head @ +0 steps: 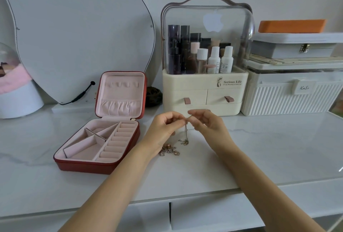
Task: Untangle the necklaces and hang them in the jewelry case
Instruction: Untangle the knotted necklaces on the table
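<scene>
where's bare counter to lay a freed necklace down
Bare white marble countertop right of the right hand, before the ribbed white bin. Crowded: tangled gold necklaces between the left hand and open red jewelry case.

The case (104, 131) is red outside and pale pink inside, the necklaces (169, 150) rose-gold, the table (259, 150) white with faint grey veining, the organiser (204, 90) cream with pink pulls, the ribbed box (291, 98) white.

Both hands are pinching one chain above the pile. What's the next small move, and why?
Probably lift the pinched chain a little higher and ease it away from the pile. Left hand and right hand grip its top, but its lower end still lies on the table beside the heap. The jewelry case stands open, its hooks bare.
</scene>
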